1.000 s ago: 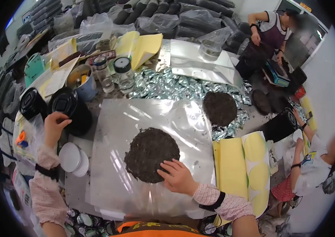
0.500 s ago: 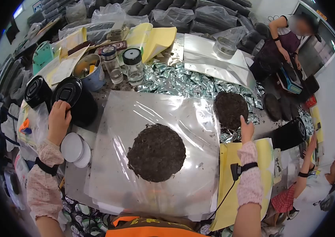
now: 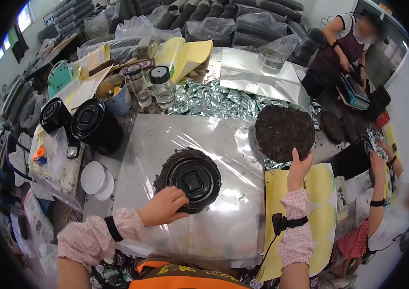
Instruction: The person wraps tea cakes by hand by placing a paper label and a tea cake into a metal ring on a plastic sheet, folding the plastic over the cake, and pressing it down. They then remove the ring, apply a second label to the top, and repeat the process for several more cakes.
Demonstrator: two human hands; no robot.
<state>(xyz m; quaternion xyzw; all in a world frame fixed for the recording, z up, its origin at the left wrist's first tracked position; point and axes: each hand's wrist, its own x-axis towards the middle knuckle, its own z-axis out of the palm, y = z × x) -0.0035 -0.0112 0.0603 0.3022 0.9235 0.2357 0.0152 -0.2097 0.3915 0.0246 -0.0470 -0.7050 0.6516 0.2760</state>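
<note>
Your left hand (image 3: 165, 207) grips the near-left rim of the black lid (image 3: 193, 180), which lies on the dark cake (image 3: 162, 174) atop the clear sheet (image 3: 233, 231). Your right hand (image 3: 301, 168) grips the second cake (image 3: 284, 132) by its near edge, over the foil packets (image 3: 214, 101).

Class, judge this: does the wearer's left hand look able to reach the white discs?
Probably yes: nothing visible blocks the left hand from the white discs, though it touches the black disc.

Bright windows (image 3: 24, 18) break a pale wall (image 3: 34, 34), possibly white.
</note>
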